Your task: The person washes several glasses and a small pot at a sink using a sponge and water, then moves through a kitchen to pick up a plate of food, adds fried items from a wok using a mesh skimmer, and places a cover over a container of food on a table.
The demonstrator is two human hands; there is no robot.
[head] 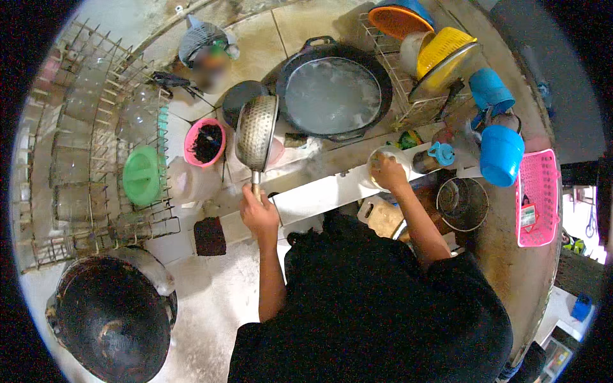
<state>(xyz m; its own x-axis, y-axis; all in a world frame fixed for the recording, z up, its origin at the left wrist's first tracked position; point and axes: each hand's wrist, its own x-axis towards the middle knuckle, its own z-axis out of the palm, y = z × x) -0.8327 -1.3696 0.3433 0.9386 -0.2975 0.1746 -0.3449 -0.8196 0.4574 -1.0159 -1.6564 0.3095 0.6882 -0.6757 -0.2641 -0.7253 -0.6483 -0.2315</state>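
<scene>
My left hand grips the handle of a dimpled metal saucepan. The pan is tipped on its side, its handle pointing towards me. My right hand reaches into a pale round bowl at the front edge of the wash area. Its fingertips are blurred, and I cannot tell whether they hold anything. Beyond both hands stands a large black two-handled basin of cloudy grey water. Partly behind the saucepan is a dark round pot. To the saucepan's left sits a pink bowl with dark scouring material inside.
A wire dish rack with a green lid stands left. A big blackened wok lies lower left. On the right are a yellow colander, a blue mug, a lidded jug and a pink basket.
</scene>
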